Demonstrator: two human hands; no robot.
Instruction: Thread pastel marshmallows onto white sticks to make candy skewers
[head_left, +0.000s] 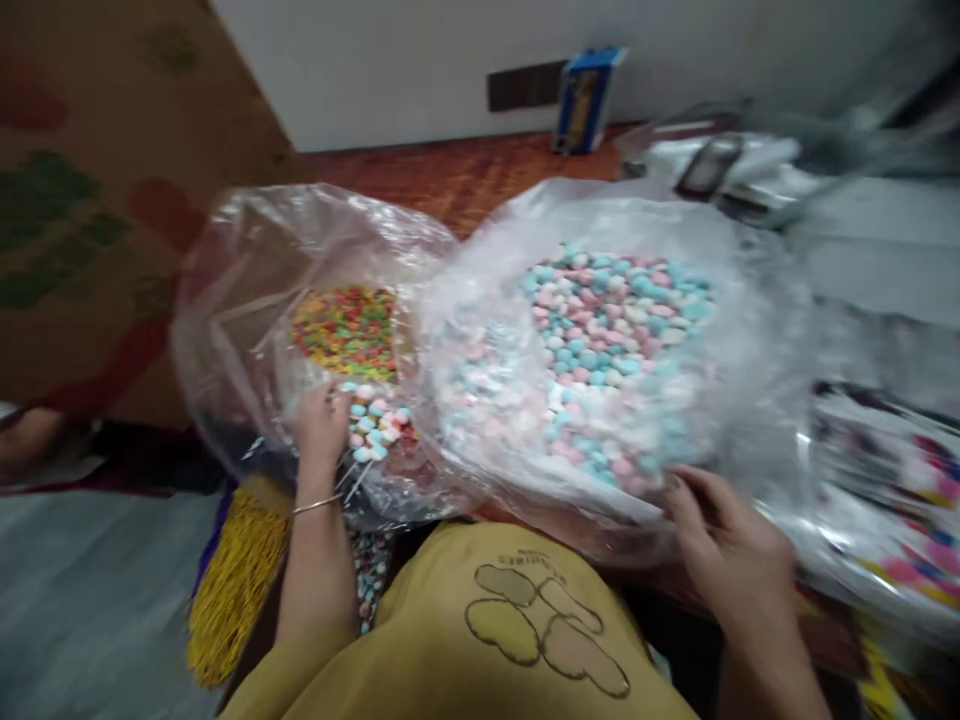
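My left hand (322, 428) is closed at a small bunch of pink, blue and white pieces (375, 425), with thin pale stems below it. The bunch lies over a clear plastic bag (247, 235) that contains small red, yellow and green pieces (349, 330). To the right, a large clear plastic bag (480, 270) lies spread out, with many pink, pale blue and white rounded pieces (615, 310) in it. My right hand (724, 535) pinches the near edge of this larger bag. Blur hides the exact grip of my left fingers.
A cardboard box (150, 120) rises at the left. Against the wall stands a small blue box (589, 100) on the reddish wooden table (375, 180). Yellow strands (240, 590) hang at lower left. Printed plastic packs (892, 490) lie at right. Another person's hand (26, 440) shows at far left.
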